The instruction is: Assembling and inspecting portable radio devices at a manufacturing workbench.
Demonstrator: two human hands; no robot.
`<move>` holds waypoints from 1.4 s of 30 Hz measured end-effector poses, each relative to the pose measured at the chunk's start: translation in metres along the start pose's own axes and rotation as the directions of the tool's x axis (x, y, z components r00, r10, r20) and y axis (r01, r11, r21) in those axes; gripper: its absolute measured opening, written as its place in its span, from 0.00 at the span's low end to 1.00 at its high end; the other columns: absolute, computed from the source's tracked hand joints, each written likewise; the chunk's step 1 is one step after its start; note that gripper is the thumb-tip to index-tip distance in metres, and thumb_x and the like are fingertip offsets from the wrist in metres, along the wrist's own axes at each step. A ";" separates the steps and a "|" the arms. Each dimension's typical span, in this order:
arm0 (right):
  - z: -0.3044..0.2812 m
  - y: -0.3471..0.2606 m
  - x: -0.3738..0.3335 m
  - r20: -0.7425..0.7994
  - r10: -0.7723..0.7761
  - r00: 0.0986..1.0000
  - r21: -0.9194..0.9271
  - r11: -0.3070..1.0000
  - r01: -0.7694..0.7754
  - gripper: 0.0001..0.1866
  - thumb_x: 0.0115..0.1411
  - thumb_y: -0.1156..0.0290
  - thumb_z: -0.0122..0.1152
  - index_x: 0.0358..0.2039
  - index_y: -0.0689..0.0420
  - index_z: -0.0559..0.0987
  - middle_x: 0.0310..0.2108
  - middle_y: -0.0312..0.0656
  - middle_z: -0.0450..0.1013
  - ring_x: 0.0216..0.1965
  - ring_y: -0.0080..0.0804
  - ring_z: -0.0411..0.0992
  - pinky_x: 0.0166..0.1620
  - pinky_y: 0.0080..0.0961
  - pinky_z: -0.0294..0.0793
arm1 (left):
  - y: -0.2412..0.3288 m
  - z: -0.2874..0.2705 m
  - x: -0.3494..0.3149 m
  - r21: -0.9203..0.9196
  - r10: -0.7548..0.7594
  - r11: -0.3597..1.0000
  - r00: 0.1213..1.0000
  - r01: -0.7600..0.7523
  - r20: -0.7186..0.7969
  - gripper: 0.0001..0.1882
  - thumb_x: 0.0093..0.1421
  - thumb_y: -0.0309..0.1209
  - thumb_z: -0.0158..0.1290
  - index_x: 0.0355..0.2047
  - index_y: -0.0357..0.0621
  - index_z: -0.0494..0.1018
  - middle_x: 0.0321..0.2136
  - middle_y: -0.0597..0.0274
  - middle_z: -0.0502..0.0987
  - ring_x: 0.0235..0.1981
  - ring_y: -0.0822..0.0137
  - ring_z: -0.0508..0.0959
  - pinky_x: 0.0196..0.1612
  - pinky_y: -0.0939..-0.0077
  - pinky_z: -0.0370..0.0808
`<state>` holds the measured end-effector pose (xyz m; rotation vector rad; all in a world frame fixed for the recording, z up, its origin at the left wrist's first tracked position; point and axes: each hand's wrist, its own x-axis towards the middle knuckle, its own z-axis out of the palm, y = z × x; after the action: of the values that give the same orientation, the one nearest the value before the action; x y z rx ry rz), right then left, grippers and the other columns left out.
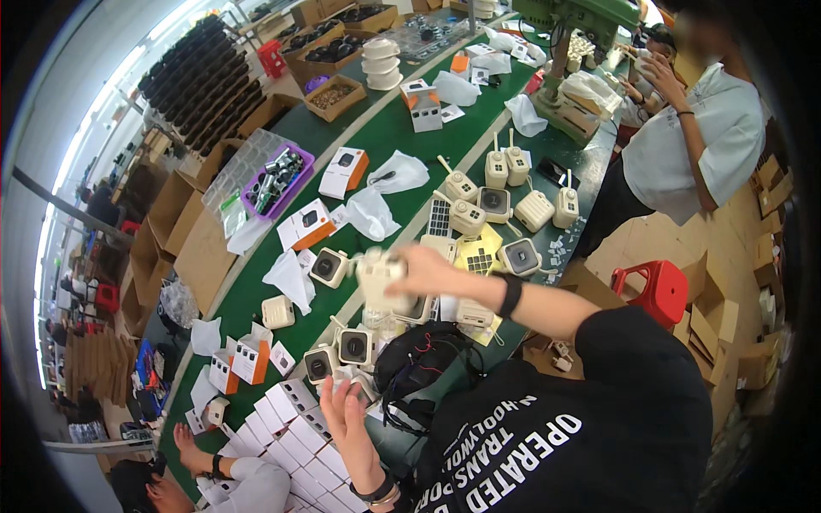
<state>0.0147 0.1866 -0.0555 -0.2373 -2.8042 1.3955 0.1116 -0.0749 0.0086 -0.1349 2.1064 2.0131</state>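
Note:
My right hand [423, 272] grips a cream boxy device [381, 282], smeared by motion, above the middle of the green-topped table [466, 145]. Its exact kind cannot be made out. My left hand [346, 423] is raised palm up with fingers apart, holding nothing. Just beyond its fingertips sit more cream devices, one with a dark rounded-square front [355, 346] and another beside it [321, 364]. A black bag with straps [428, 363] lies between my two arms. Under and past my right wrist stand several similar devices, among them one with a dark front [519, 256].
White cartons [295, 457] pile up left of my left hand. Orange-and-white boxes [305, 224] and clear plastic bags [372, 214] lie along the table, near a purple basket of metal parts [278, 179]. Other people work at both sides; a red stool [654, 291] stands at right.

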 end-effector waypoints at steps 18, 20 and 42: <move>0.124 0.109 0.199 -0.408 -0.381 0.830 -0.384 0.896 0.223 0.31 0.45 0.71 0.59 0.50 0.65 0.61 0.48 0.55 0.60 0.49 0.51 0.59 0.49 0.43 0.62 | -0.032 -0.010 0.039 -0.198 -0.358 0.927 0.907 0.317 -0.222 0.23 0.64 0.35 0.40 0.56 0.37 0.54 0.47 0.49 0.65 0.46 0.58 0.71 0.49 0.70 0.65; 0.166 0.088 0.197 -0.245 -0.284 0.927 -0.174 0.953 0.246 0.38 0.43 0.65 0.64 0.52 0.65 0.59 0.48 0.53 0.59 0.50 0.52 0.59 0.49 0.45 0.63 | -0.035 -0.008 0.042 -0.188 -0.376 0.922 0.896 0.338 -0.237 0.23 0.64 0.36 0.40 0.56 0.37 0.54 0.48 0.48 0.65 0.46 0.58 0.71 0.49 0.70 0.65; -0.004 -0.103 -0.027 -0.110 -0.986 0.125 -0.053 0.131 0.990 0.30 0.46 0.76 0.55 0.53 0.55 0.62 0.57 0.48 0.55 0.49 0.54 0.61 0.47 0.39 0.71 | 0.056 -0.025 0.037 0.071 0.438 0.887 0.881 -0.456 0.177 0.48 0.41 0.41 0.64 0.58 0.42 0.50 0.55 0.44 0.56 0.55 0.52 0.60 0.55 0.57 0.59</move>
<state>0.0282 0.1250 0.0309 1.3116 -1.8466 0.8906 0.0611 -0.0936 0.0556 0.5656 2.2950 2.0420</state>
